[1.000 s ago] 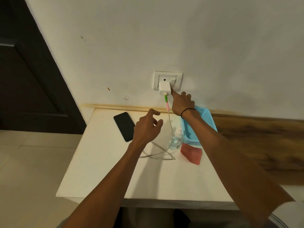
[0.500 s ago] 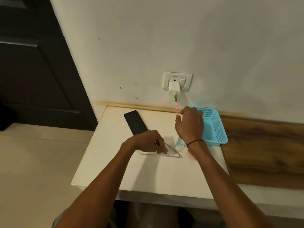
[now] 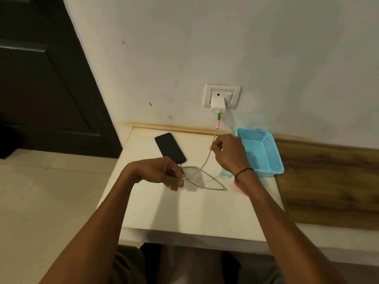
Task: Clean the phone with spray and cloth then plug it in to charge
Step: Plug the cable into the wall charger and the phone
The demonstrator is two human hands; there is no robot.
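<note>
A black phone [image 3: 170, 148] lies screen-up on the white table [image 3: 184, 212], near its far left corner. A white charger [image 3: 218, 104] sits in the wall socket [image 3: 222, 97]. Its pale cable [image 3: 207, 160] drops to the table and loops there. My left hand [image 3: 164, 173] pinches the cable's free end just below the phone's near edge. My right hand [image 3: 227, 152] pinches the cable higher up, beside the basket. The clear spray bottle [image 3: 225, 174] and the red cloth [image 3: 238, 184] are mostly hidden behind my right wrist.
A light blue mesh basket [image 3: 260, 152] stands at the table's far right against the wall. A wooden surface [image 3: 328, 181] adjoins the table on the right. A dark door [image 3: 41, 78] is at the left, with pale floor tiles [image 3: 51, 201] below it.
My right hand left the wall switch and came down to pinch the cable. My left hand dropped to the table and took the cable's free end near the phone.
</note>
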